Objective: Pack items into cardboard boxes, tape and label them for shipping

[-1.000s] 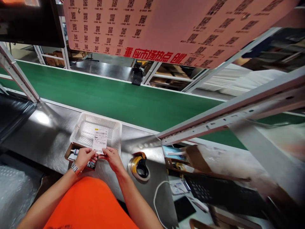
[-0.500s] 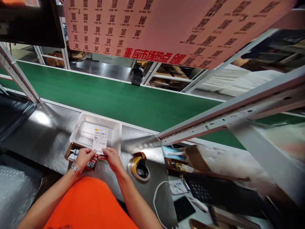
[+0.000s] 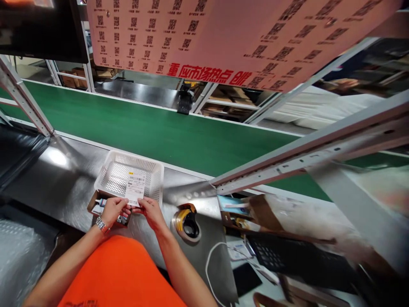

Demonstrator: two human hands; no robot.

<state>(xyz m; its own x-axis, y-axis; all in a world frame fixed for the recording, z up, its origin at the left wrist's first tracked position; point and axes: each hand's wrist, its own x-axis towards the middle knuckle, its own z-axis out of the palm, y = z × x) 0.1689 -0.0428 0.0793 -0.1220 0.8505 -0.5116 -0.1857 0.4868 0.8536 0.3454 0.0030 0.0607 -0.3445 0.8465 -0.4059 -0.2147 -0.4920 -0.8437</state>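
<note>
Both my hands pinch the lower edge of a white shipping label (image 3: 136, 188) printed with barcodes. My left hand (image 3: 113, 210) grips its bottom left corner and my right hand (image 3: 151, 211) its bottom right. The label stands upright in front of a white perforated plastic basket (image 3: 111, 167) on the steel worktop (image 3: 64, 179). Under my left hand lies a small open cardboard box (image 3: 94, 203) with small items inside, partly hidden by my fingers.
A green conveyor belt (image 3: 143, 128) runs behind the basket. A tape dispenser with yellow tape (image 3: 187, 221) sits right of my hands. A slanted metal rail (image 3: 303, 149), a keyboard (image 3: 287, 260), cardboard boxes and a white cable fill the right. Bubble wrap (image 3: 19, 256) lies lower left.
</note>
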